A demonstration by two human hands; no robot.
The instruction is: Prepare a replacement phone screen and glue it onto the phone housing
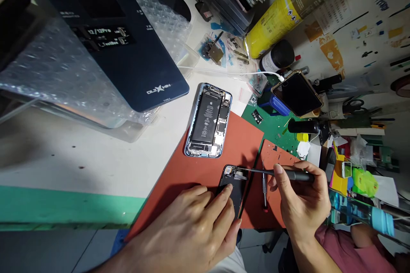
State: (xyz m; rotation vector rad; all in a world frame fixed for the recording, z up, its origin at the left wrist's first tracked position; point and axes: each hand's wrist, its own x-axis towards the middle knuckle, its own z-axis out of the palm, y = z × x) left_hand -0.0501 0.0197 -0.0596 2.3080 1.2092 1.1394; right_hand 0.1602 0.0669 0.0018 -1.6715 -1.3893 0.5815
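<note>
My left hand [205,222] rests on a dark phone screen part [236,187], its fingers spread over the part's lower left area. In my right hand [301,200] is a thin dark screwdriver [296,175], pinched between the thumb and fingers. Its tip points left and reaches the top end of the screen part. An opened phone body [208,121] with its battery and inner parts showing lies above, partly on the red mat [179,175]. A second small screwdriver [264,187] lies on the mat between the screen part and my right hand.
A dark blue device [134,59] lies on bubble wrap at the upper left. A yellow spray can [272,21] and a cabled phone [297,94] are at the upper right. Someone in a pink shirt [346,249] is at the lower right.
</note>
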